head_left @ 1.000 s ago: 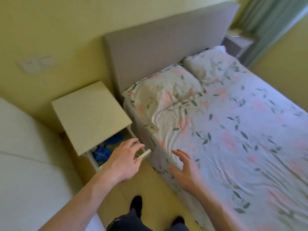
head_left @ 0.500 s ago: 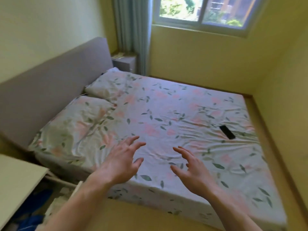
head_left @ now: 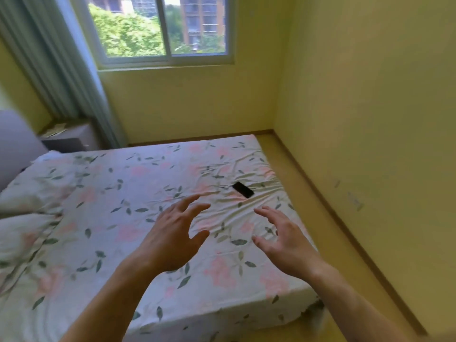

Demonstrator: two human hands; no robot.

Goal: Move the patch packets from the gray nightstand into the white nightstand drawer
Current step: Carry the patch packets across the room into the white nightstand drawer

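The gray nightstand [head_left: 70, 139] stands far off at the left, in the corner beside the curtain, with pale flat patch packets [head_left: 56, 129] lying on its top. The white nightstand is out of view. My left hand [head_left: 172, 238] and my right hand [head_left: 283, 240] both hover above the near part of the bed with fingers spread, each holding nothing.
A bed with a floral sheet [head_left: 138, 218] fills the middle; a black phone [head_left: 243, 190] lies on it near the far right. A gray headboard [head_left: 14, 144] is at the left. A strip of floor [head_left: 320, 193] runs between bed and right wall. A window [head_left: 162, 28] is behind.
My view has swung right, away from the white nightstand and its open drawer, toward the foot of the bed and the window. Both hands stayed raised and empty in front of me.
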